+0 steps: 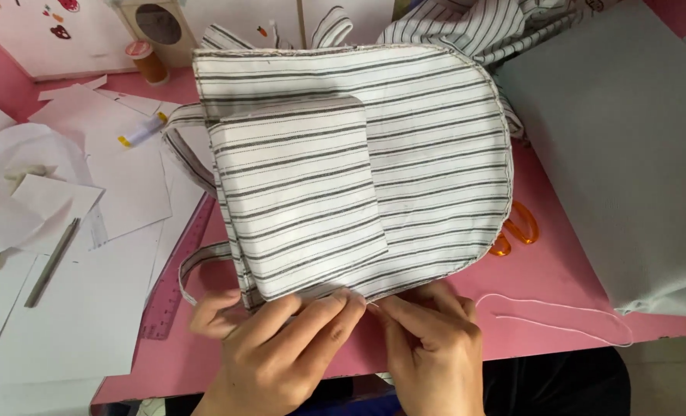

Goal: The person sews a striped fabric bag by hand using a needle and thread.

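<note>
Both hands pinch the near edge of a striped cloth bag lying at the front edge of a pink table. The left hand and right hand grip with fingertips nearly touching.

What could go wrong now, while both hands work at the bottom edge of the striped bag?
1. The left hand and right hand pinch the striped bag at one spot; if a needle is there, which I cannot see, a fingertip may get pricked.
2. The loose white thread trails near the table edge and could snag or tangle.
</note>
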